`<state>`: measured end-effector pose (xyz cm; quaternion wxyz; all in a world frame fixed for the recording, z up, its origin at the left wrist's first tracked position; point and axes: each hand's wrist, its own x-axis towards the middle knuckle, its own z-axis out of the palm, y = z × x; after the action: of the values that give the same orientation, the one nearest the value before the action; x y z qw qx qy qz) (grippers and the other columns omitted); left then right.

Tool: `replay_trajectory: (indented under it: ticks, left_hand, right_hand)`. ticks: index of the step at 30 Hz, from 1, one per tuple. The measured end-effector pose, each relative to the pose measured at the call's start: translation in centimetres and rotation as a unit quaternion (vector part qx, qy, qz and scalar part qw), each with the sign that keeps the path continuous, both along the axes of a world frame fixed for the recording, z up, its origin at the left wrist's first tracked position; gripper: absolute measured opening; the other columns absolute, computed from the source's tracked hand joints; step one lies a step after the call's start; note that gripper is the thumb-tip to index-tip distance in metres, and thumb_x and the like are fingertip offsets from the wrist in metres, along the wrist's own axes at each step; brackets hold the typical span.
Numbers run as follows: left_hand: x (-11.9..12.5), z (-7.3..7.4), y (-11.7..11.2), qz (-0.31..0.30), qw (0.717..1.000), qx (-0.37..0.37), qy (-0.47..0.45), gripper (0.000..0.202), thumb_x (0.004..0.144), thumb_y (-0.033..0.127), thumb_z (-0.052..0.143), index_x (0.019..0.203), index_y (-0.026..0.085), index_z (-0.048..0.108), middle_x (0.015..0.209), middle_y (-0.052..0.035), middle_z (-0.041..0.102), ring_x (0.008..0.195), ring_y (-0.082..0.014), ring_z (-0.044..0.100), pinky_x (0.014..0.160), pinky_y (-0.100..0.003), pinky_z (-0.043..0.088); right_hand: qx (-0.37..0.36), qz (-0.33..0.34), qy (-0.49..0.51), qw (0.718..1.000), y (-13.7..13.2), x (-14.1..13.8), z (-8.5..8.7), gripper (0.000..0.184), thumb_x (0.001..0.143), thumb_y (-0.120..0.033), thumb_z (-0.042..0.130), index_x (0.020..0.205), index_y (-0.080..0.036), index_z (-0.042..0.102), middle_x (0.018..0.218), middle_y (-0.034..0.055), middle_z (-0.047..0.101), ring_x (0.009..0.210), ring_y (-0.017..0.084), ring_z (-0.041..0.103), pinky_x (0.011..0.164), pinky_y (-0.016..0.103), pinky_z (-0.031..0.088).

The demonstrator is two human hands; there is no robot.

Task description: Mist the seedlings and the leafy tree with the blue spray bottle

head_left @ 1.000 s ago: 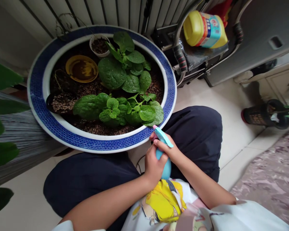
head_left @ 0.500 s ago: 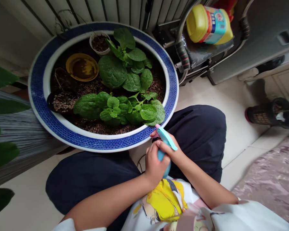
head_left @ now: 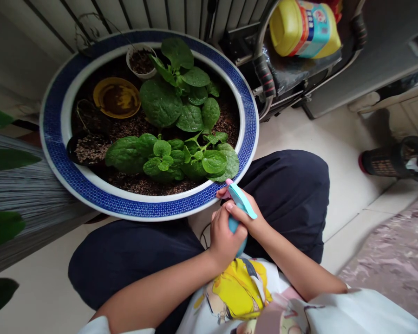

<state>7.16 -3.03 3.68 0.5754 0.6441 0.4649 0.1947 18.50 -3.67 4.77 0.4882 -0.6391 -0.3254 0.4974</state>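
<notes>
A small blue spray bottle [head_left: 239, 200] with a pink nozzle is held in both hands just below the rim of a big blue-and-white planter [head_left: 146, 206]. My left hand [head_left: 222, 237] wraps round the bottle's body. My right hand [head_left: 248, 218] grips its head, fingers curled at the trigger. The nozzle points at the green leafy plants [head_left: 181, 132] growing in the dark soil. I sit with my knees in dark trousers on either side of the planter.
In the soil sit a yellow saucer [head_left: 117, 97], a small white pot [head_left: 139, 59] and a dark pot [head_left: 84, 149]. A yellow jug [head_left: 304, 28] rests on a cart at the upper right. A dark basket [head_left: 392, 160] stands on the floor at right. Large leaves edge the left.
My hands and the spray bottle have barely shifted; the view has tilted slightly, so the planter sits a little higher in the picture.
</notes>
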Motion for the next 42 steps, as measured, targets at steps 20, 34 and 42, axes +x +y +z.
replay_trajectory:
  ticks: [20,34,42]
  left_hand:
    - [-0.3,-0.2,0.0,-0.022,0.998,0.058,0.01,0.034,0.075,0.027,0.045,0.1,0.015,0.065,0.091,-0.0117,0.074,0.089,-0.0271,0.069,0.088,-0.04,0.054]
    - [-0.2,-1.2,-1.3,0.008,0.998,0.056,0.037,0.046,0.08,0.026,0.043,0.122,0.012,0.056,0.13,-0.0183,0.061,0.121,-0.0288,0.06,0.102,-0.043,0.049]
    - [-1.1,-3.1,-2.3,-0.002,0.997,0.061,0.048,0.054,0.081,0.025,0.041,0.131,0.01,0.053,0.135,-0.0208,0.059,0.13,-0.0311,0.054,0.109,-0.048,0.044]
  right_hand:
    - [-0.018,-0.01,-0.086,0.996,-0.4,-0.6,0.6,0.029,0.085,-0.045,0.06,0.079,-0.018,0.059,0.072,0.0038,0.06,0.062,0.016,0.055,0.06,0.029,0.048]
    - [0.03,-0.007,-0.052,0.998,-0.6,-0.4,-0.9,0.033,0.085,-0.045,0.063,0.104,-0.018,0.065,0.101,0.0091,0.069,0.091,0.023,0.066,0.084,0.036,0.054]
    - [0.036,-0.022,-0.104,0.994,-0.7,-1.0,-1.0,0.019,0.085,-0.038,0.058,0.087,-0.02,0.06,0.081,0.0045,0.062,0.072,0.019,0.059,0.068,0.031,0.051]
